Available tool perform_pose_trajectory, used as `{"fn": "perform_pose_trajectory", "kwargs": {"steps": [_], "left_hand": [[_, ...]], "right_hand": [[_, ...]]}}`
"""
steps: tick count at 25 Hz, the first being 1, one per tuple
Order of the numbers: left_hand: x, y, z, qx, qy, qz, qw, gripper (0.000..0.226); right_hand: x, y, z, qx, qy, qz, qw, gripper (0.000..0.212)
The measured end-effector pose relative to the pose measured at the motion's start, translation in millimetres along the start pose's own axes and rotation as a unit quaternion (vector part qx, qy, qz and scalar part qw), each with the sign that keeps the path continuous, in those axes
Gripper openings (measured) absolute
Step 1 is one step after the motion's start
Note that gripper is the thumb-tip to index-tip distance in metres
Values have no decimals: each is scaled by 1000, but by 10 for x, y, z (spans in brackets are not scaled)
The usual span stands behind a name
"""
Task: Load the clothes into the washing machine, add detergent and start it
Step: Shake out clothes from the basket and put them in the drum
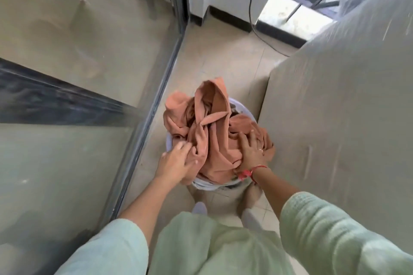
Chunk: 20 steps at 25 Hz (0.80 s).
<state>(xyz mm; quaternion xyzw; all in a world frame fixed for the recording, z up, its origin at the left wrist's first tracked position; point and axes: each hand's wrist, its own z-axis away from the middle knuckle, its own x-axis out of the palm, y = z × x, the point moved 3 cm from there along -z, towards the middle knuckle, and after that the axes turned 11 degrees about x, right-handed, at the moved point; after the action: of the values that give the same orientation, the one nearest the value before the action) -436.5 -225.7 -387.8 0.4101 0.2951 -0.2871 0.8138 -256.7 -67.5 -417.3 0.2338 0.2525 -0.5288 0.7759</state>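
A heap of orange-brown clothes [212, 127] fills a pale round basket [206, 185] that stands on the tiled floor in front of me. My left hand [178, 162] reaches into the left side of the heap, its fingers curled into the fabric. On the right side, my right hand [252, 151] presses flat on the cloth with its fingers spread; a red thread is tied at that wrist. A big appliance under a grey-green cover [339, 118] stands to the right of the basket; its lid and controls are hidden. No detergent is in view.
A glass sliding door [89, 55] with a dark metal frame runs along the left. A black cable [253, 17] hangs down the white wall behind. Beige floor tiles [223, 64] lie beyond the basket, and a bright window opening [295, 17] is at the back right.
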Motion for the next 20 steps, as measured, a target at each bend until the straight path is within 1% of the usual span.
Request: {"fn": "perform_pose_trajectory", "kwargs": {"steps": [1,2,3,4,5,6,7,8,9,11,14,17,20], "left_hand": [[5,-21,-17,-8,33,25,999,48],[-32,-51,-13,-24,80,53,995,37],[-78,-103,1,-33,120,69,990,30],[-129,-147,22,-29,146,63,987,25],[-178,-188,51,-13,155,47,987,22],[-231,-194,83,6,154,36,987,23],[-264,-183,106,17,140,35,989,28],[-296,-140,119,22,119,44,992,38],[-319,-84,120,24,97,51,994,50],[-372,57,106,31,57,57,996,68],[-498,251,103,20,20,60,998,81],[-785,459,227,16,16,107,994,88],[-1229,898,346,74,29,121,990,104]], "right_hand": [[63,80,-41,41,38,-39,998,125],[116,163,-79,83,64,-93,990,121],[144,249,-110,114,63,-167,977,114],[136,296,-137,117,44,-263,957,104],[102,310,-143,100,39,-332,937,87],[63,336,-143,92,48,-362,926,64],[-29,312,-98,80,60,-333,938,44],[-141,274,-42,61,82,-295,950,32],[-274,224,36,38,115,-277,953,27],[-675,143,284,0,161,-273,948,23],[-1434,214,790,-20,213,-233,949,15],[-2042,414,1408,-45,237,-204,949,17],[-2539,534,2044,-49,271,-234,932,15]]}}
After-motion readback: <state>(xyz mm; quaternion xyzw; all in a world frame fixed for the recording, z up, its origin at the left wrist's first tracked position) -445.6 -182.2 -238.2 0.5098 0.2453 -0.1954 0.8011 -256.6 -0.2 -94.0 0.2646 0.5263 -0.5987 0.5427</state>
